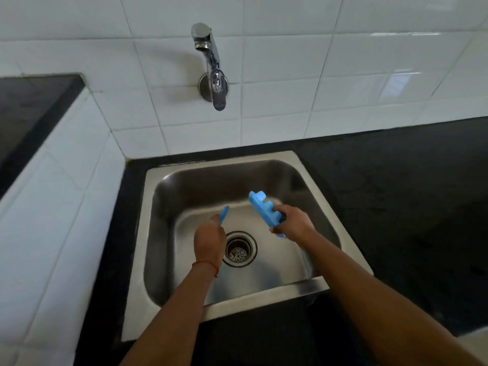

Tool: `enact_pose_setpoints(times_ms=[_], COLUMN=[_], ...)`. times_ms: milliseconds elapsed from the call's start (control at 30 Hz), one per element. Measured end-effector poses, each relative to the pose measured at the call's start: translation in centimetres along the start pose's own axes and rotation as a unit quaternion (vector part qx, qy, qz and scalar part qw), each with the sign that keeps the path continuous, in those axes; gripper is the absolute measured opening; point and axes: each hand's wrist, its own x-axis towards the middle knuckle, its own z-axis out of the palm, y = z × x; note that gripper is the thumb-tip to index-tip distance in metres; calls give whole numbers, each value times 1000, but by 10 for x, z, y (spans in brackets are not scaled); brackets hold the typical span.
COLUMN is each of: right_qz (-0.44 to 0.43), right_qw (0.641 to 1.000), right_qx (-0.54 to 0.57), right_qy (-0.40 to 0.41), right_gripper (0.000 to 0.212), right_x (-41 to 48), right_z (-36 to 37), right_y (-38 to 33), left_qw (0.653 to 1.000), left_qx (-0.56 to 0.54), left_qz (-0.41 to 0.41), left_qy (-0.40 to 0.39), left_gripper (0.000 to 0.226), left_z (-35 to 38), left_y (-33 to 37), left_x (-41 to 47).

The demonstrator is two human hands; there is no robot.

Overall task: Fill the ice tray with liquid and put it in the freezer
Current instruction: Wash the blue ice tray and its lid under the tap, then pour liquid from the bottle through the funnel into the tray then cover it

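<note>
Over the sink: right hand clamped on tilted blue ice tray, left hand pinching blue lid, above the drain.

A single head-worn wide-angle view looks steeply down into the steel sink at frame centre, close by, with the wall tap above.

Both arms reach fwd, lower centre of frame. Left hand pinched shut, red thread at wrist. Right hand curled closed, centre-right.
</note>
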Motion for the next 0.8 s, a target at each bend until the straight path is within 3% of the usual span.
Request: enact_pose_setpoints(times_ms=[67, 100, 133, 167, 200, 233, 367, 500, 667, 800], right_qz=[71, 95, 116, 124, 126, 123, 119, 117, 145, 168], right_qw=[974, 936, 888, 839, 806, 780, 744, 753, 748, 731], right_qx=[215, 338, 444, 526, 577, 612, 658, 642, 621, 606], right_qy=[-17, -31, -44, -54, -51, -46, -4, 80, 183, 264], right_gripper=[57, 50, 42, 34, 30, 30, 24, 21, 15, 23], right_x=[-7, -12, -18, -26, -33, -41, -81, -131, -194, -253], right_z=[-13, -21, -32, -45, -60, -77, -147, -213, -278, -325], right_y=[7, 7, 9, 12, 17, 21, 49, 107, 218, 311], left_qw=[991, 973, 935, 875, 817, 781, 786, 800, 792, 777], left_qx=[-105, -185, -292, -408, -492, -535, -548, -539, -532, -496], left_qz=[-78, -137, -199, -257, -296, -313, -257, -189, -126, -75], left_qy=[7, 5, -9, -32, -54, -71, -124, -182, -273, -380], left_gripper=[13, 18, 23, 25, 23, 20, 15, 13, 13, 11], left_z=[1, -2, -5, -7, -7, -9, -5, 26, 82, 146], left_y=[6, 14, 25, 39, 54, 70, 142, 234, 365, 465], left_x=[2, 7, 12, 16, 20, 21, 14, -16, -84, -154])
